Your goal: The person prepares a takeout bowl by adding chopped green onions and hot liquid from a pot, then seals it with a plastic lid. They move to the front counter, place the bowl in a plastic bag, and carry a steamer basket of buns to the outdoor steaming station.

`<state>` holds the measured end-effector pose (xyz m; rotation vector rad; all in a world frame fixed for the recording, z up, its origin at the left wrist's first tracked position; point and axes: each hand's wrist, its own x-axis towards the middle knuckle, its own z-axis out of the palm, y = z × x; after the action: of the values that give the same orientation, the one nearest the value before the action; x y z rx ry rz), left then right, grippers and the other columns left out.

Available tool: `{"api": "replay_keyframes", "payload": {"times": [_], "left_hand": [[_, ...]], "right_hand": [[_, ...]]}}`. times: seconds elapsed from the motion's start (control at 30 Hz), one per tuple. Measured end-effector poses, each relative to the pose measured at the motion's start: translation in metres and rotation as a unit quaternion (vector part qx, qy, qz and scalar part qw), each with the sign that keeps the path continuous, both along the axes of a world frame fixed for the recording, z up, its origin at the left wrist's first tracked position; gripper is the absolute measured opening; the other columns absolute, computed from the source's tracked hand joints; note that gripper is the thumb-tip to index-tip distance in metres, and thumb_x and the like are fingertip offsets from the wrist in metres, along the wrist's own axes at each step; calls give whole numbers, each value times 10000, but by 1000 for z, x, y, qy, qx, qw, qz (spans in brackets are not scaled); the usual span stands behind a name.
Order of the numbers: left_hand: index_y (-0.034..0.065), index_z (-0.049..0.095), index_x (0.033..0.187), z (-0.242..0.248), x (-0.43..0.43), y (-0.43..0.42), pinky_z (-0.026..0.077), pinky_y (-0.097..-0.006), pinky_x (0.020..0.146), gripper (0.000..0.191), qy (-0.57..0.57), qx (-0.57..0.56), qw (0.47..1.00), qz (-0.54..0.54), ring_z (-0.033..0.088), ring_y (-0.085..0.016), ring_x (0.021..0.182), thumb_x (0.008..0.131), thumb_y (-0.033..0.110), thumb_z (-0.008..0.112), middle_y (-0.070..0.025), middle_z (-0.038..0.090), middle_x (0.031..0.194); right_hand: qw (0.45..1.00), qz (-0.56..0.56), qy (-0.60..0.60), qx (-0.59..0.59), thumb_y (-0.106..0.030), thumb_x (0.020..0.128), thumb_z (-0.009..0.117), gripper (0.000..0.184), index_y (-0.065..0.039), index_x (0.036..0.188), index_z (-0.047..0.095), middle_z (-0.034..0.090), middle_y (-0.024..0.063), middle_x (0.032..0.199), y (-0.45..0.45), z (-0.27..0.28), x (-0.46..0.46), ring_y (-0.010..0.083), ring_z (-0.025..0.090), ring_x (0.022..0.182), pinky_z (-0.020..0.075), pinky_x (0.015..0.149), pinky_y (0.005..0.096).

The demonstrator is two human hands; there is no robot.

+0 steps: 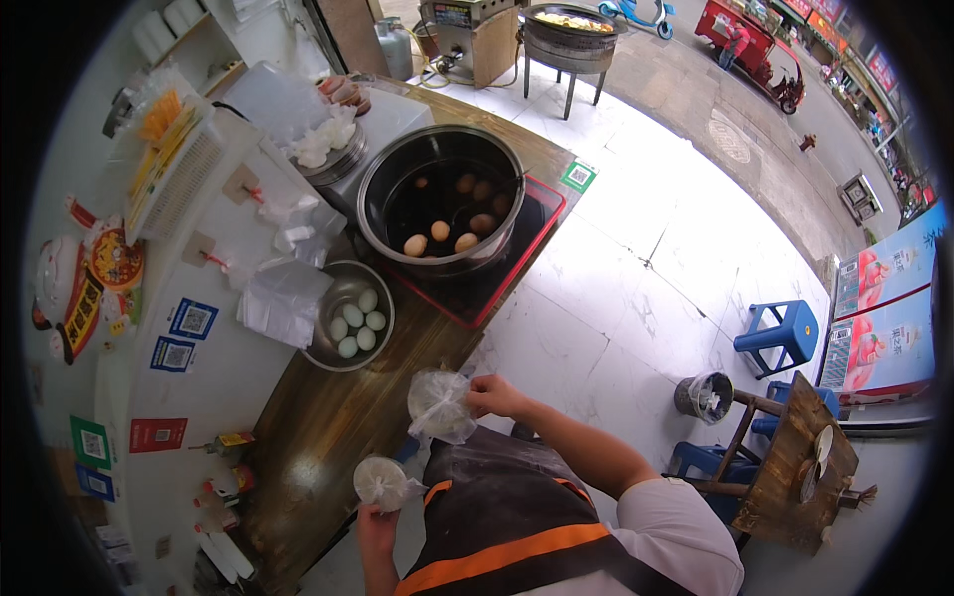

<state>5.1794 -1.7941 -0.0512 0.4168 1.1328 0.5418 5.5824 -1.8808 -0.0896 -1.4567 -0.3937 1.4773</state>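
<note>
My left hand (376,530) grips a clear plastic bag around a round tub (381,484), at the near edge of the wooden counter (350,410). A larger bagged round container (440,406) is held by its side in my right hand (496,395), just in front of my dark apron (499,499). What either container holds is blurred by the plastic. Beyond my hands stands a steel bowl (317,354) with several pale blue-green eggs (354,315). Past it, a large pot (373,223) holds brown eggs (440,230) in dark liquid.
The pot sits on a red-edged induction cooker (477,316). Clear plastic bags (287,298) hang from wall hooks over the bowl. Bottles (223,480) line the wall side. On the floor side are a bin (703,398), a blue stool (779,335) and a wooden table (790,477).
</note>
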Motion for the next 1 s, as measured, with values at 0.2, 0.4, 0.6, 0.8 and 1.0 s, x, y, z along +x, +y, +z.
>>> {"api": "replay_keyframes", "payload": {"times": [0.2,0.4,0.6,0.8,1.0], "left_hand": [[42,526,1218,-6,256,-14,463,-500,1000,397,-62,-51,987,-137,529,-323,1178,822,60,516,-138,529,1271],[48,530,1164,-39,531,-31,524,-476,855,315,-157,-87,959,-220,602,-324,1016,851,29,492,-136,585,1128],[70,515,1097,-61,719,-28,512,-417,679,233,-133,-128,970,-155,637,-332,920,870,41,475,-134,593,1075],[40,503,1178,-74,817,-18,459,-540,998,339,-56,-178,978,90,506,-389,1208,841,57,522,-163,495,1279],[6,504,1267,-86,866,-21,387,-471,1097,430,-15,-42,931,363,463,-344,1265,862,133,579,-135,502,1333]], "right_hand": [[976,-169,-133,-40,-137,883,594,164,9,808,593,643,67,767,-82,14,247,146,658,696,571,675,294],[939,-197,-273,-72,-113,864,592,148,34,845,603,656,91,806,-53,-25,476,148,660,711,578,673,287],[975,-89,-184,-87,-174,853,627,203,27,839,603,661,92,755,38,-62,607,166,667,639,566,613,295],[967,177,-182,-16,-277,854,640,288,10,873,632,678,127,751,141,-96,658,227,691,696,559,654,364],[897,357,-232,122,-253,900,629,297,-4,1060,652,706,169,958,221,-103,683,279,687,914,533,818,380]]}}
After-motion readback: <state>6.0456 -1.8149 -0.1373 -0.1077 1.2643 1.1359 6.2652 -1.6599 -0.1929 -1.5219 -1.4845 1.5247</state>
